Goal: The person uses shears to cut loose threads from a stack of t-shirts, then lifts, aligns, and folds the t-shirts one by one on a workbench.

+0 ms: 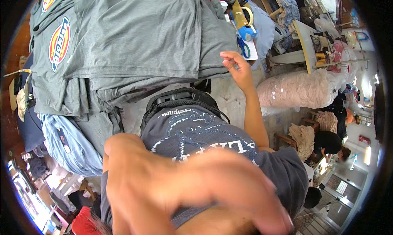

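My right hand (238,71) is raised beside the right edge of the grey T-shirts (147,34), fingers loosely bent, a gap between thumb and fingertips, nothing in it. The shirts lie spread in layers on the table in front of me, the top one with a colourful oval print (60,44). Very close to the camera, my left hand (229,186) fills the lower middle, smeared by motion. Its fingers are not clear, and I cannot see anything in it. Blue-green-handled scissors (245,49) lie just beyond my right hand.
Beside the scissors sit a tape roll (247,16) and a blue tape dispenser (247,33). A large plastic-wrapped pinkish bundle (294,89) lies to the right. Light blue garments (71,145) hang at the left. Another person (327,143) is at the far right.
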`<state>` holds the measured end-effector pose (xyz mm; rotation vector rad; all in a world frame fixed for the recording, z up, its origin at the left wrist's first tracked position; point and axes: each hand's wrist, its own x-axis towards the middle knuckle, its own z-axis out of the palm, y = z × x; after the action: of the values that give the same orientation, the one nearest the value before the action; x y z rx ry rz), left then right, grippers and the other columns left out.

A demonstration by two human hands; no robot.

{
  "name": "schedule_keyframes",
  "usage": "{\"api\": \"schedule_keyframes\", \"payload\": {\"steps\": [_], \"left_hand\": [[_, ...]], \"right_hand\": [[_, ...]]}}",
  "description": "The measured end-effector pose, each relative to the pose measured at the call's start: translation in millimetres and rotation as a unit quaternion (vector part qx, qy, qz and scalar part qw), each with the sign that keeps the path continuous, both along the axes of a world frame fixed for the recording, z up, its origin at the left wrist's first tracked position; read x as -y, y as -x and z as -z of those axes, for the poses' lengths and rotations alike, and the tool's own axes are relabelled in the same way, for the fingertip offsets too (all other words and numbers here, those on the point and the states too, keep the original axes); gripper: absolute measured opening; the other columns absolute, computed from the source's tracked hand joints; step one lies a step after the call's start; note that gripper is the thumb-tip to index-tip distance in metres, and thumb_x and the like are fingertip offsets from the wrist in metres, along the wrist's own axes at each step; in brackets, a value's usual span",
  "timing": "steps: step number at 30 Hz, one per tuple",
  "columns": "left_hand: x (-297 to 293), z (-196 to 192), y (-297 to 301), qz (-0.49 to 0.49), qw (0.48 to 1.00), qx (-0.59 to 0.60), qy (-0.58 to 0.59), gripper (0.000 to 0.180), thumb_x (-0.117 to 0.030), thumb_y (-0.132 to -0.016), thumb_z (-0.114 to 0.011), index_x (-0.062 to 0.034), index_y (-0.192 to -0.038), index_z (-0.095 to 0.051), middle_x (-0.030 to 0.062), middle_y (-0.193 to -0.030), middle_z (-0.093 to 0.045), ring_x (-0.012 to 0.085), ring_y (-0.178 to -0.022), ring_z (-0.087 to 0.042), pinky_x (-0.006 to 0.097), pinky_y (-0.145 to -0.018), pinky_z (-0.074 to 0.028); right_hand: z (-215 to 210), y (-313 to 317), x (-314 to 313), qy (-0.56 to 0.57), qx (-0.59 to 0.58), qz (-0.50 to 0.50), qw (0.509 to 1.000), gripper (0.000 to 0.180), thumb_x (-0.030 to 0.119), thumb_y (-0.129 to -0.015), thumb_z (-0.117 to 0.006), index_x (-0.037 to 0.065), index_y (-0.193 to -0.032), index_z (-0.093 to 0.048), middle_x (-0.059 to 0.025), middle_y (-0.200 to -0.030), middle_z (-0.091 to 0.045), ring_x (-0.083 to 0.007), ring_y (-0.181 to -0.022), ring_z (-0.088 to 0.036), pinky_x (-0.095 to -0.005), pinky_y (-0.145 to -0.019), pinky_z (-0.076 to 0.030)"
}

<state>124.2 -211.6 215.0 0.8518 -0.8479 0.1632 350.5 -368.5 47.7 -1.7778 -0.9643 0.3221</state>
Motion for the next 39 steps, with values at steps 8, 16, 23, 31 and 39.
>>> {"api": "schedule_keyframes", "payload": {"steps": [8, 16, 23, 31, 39], "left_hand": [[47.5, -11.2, -4.2, 0.128, 0.988, 0.030, 0.076, 0.038, -0.034, -0.089, -0.040, -0.0048, -0.109, -0.054, 0.0172, -0.115, -0.049, 0.0264, -0.107, -0.045, 0.037, -0.090, -0.034], [70.0, -11.1, -6.1, 0.148, 0.985, 0.032, 0.081, 0.036, -0.032, -0.089, -0.039, -0.0052, -0.109, -0.054, 0.0159, -0.114, -0.049, 0.0247, -0.107, -0.045, 0.036, -0.090, -0.033], [89.4, -18.3, -4.6, 0.138, 0.987, 0.036, 0.071, 0.035, -0.029, -0.089, -0.038, -0.0056, -0.108, -0.053, 0.0148, -0.114, -0.049, 0.0232, -0.107, -0.045, 0.036, -0.090, -0.032], [95.7, -13.9, -3.3, 0.138, 0.986, 0.042, 0.083, 0.033, -0.027, -0.088, -0.037, -0.0060, -0.108, -0.053, 0.0135, -0.113, -0.050, 0.0215, -0.106, -0.045, 0.035, -0.091, -0.031], [87.7, -14.7, 12.5, 0.126, 0.986, 0.061, 0.093, 0.031, -0.024, -0.088, -0.037, -0.0064, -0.108, -0.053, 0.0122, -0.113, -0.050, 0.0198, -0.106, -0.045, 0.035, -0.091, -0.029]], "right_hand": [[25.9, 12.6, 3.6, 0.020, -0.054, -0.034, 0.998, 0.017, 0.016, -0.082, -0.057, 0.006, -0.095, -0.060, -0.0014, -0.089, -0.057, -0.0101, -0.078, -0.053, -0.0228, -0.068, -0.040], [31.9, 16.8, 5.4, 0.059, -0.062, -0.061, 0.994, 0.019, 0.019, -0.081, -0.057, 0.005, -0.094, -0.060, -0.0027, -0.087, -0.058, -0.0119, -0.079, -0.054, -0.0234, -0.069, -0.041], [37.0, 12.9, 5.3, 0.048, -0.056, -0.070, 0.995, 0.021, 0.021, -0.082, -0.057, 0.004, -0.094, -0.060, -0.0040, -0.087, -0.058, -0.0129, -0.075, -0.052, -0.0236, -0.066, -0.040], [46.0, 11.7, 7.2, 0.066, -0.044, -0.057, 0.995, 0.018, 0.018, -0.081, -0.058, 0.004, -0.092, -0.060, -0.0038, -0.084, -0.058, -0.0125, -0.073, -0.052, -0.0239, -0.062, -0.040], [37.4, 18.8, 2.7, 0.092, -0.007, -0.063, 0.994, 0.018, 0.019, -0.080, -0.059, 0.004, -0.091, -0.060, -0.0043, -0.083, -0.058, -0.0136, -0.072, -0.053, -0.0244, -0.062, -0.040]]}}
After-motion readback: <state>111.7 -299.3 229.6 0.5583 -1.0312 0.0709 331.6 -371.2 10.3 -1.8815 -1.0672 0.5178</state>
